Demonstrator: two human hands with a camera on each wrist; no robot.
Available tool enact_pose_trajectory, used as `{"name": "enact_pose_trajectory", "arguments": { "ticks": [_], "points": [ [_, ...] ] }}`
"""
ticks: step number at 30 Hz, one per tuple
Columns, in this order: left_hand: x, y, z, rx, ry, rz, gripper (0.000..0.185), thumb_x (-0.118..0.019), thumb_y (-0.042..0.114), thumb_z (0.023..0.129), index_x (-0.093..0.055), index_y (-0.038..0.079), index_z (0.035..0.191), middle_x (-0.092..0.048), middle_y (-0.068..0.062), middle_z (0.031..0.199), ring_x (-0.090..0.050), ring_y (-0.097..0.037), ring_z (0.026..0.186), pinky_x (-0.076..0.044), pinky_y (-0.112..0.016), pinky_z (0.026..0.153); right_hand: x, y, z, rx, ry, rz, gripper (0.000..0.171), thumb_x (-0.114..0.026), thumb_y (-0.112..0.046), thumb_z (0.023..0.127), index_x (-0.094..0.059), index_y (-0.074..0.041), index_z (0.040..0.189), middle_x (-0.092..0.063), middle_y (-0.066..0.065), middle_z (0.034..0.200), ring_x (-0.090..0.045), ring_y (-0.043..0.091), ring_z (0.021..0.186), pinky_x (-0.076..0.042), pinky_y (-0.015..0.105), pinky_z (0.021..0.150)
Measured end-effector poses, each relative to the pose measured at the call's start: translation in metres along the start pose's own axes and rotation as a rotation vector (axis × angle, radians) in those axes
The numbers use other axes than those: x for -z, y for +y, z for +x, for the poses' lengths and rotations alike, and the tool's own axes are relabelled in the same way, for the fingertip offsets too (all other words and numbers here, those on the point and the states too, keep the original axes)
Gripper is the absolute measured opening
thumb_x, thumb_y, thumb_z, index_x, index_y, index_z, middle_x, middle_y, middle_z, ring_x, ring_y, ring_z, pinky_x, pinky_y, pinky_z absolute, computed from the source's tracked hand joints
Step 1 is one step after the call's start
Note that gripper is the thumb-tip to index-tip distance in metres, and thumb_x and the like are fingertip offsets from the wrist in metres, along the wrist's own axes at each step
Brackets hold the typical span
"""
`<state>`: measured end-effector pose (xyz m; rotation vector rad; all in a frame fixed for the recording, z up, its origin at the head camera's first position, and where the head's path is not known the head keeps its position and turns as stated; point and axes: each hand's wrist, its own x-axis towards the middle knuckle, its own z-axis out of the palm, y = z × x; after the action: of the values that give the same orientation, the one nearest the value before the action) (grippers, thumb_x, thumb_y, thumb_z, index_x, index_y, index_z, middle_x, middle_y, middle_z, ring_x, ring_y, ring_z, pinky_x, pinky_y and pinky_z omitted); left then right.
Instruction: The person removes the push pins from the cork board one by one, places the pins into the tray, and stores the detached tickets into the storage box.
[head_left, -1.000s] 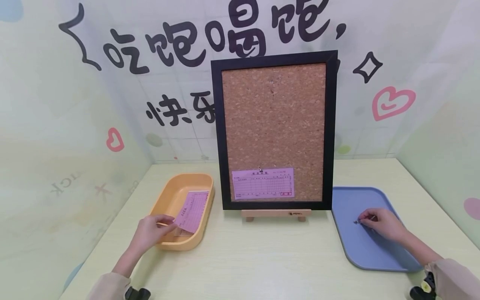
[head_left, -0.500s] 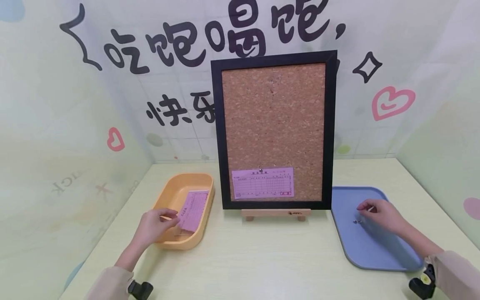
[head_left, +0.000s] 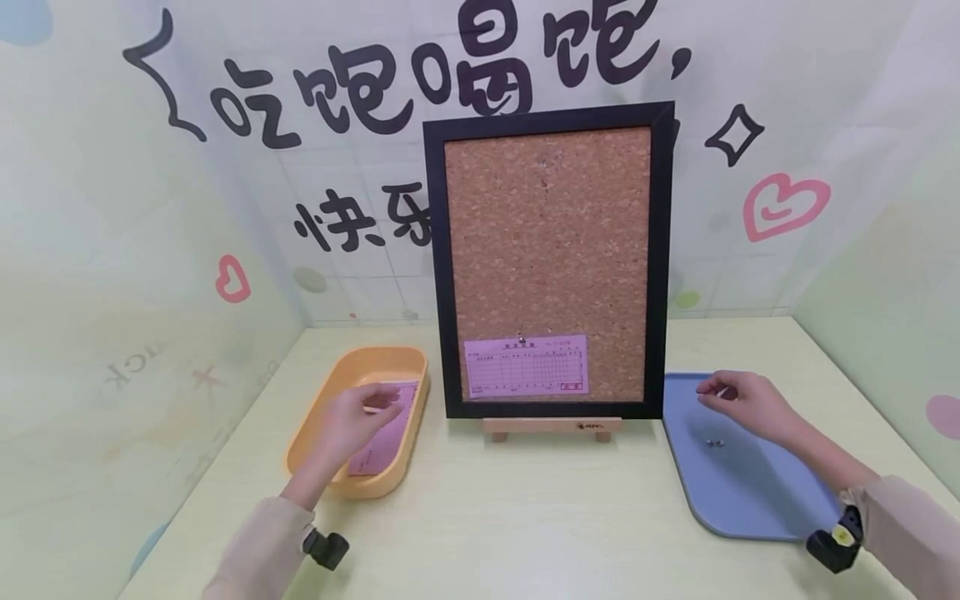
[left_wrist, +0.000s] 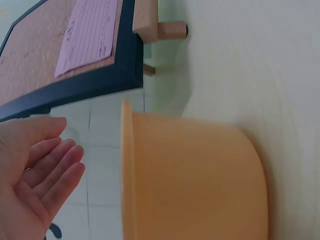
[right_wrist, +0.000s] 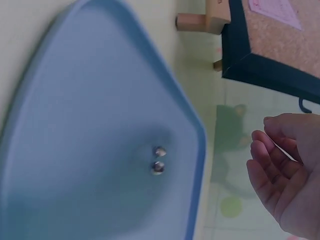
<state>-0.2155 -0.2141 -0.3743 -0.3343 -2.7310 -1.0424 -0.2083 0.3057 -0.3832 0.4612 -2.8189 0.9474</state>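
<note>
My left hand (head_left: pixel 358 425) hovers over the orange tray (head_left: pixel 382 358), thumb and fingers relaxed and apart, holding nothing. A purple printed slip (head_left: pixel 384 446) lies in that tray, partly covered by the hand. In the left wrist view, the hand's loosely bent fingers lie beside the orange wall. My right hand (head_left: pixel 750 404) is raised above the blue tray (head_left: pixel 750 492), its fingers loosely bent, with nothing between thumb and fingers. Two small silver pins (right_wrist: pixel 158 167) sit side by side on the blue surface, below the right hand in the head view.
A black-framed cork board (head_left: pixel 551 250) stands upright on a wooden easel (head_left: pixel 551 427) between the trays. Another purple slip (head_left: pixel 525 367) is fastened low on the cork by a small pin (head_left: pixel 522 339). A printed cloth hangs behind the table.
My left hand has let go of the slip's corner and moved up and right. My right hand has left the pins, rising up and slightly left.
</note>
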Motion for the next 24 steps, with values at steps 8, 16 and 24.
{"name": "enact_pose_trajectory", "arguments": {
  "ticks": [8,16,24],
  "points": [
    [-0.029,0.021,0.017,-0.133,0.128,-0.192,0.028,-0.070,0.005,0.077,-0.063,-0.002,0.104,-0.065,-0.015,0.099,-0.063,-0.029,0.086,-0.054,-0.030,0.073,0.004,-0.028,0.015,0.028,-0.004,0.042,0.012,-0.062,-0.008,0.085,-0.064,0.001,0.092,-0.064,0.006,0.082,-0.055,0.013,0.071,-0.048,0.021,0.056],
    [-0.052,0.033,0.029,-0.129,0.148,-0.266,0.042,-0.070,0.013,0.079,-0.056,0.007,0.118,-0.056,-0.011,0.115,-0.056,-0.029,0.101,-0.051,-0.038,0.082,-0.009,-0.055,0.026,0.109,-0.003,0.104,0.008,-0.061,-0.008,0.085,-0.064,-0.002,0.090,-0.063,0.004,0.081,-0.054,0.012,0.069,-0.048,0.023,0.055],
    [-0.066,0.037,0.036,-0.217,0.228,-0.261,0.065,-0.072,0.004,0.074,-0.042,0.002,0.131,-0.048,-0.017,0.124,-0.052,-0.032,0.105,-0.049,-0.043,0.084,-0.027,-0.078,0.043,0.129,-0.027,0.156,0.007,-0.063,-0.005,0.083,-0.064,0.000,0.089,-0.061,0.005,0.075,-0.051,0.013,0.065,-0.046,0.022,0.054]
  ]
}}
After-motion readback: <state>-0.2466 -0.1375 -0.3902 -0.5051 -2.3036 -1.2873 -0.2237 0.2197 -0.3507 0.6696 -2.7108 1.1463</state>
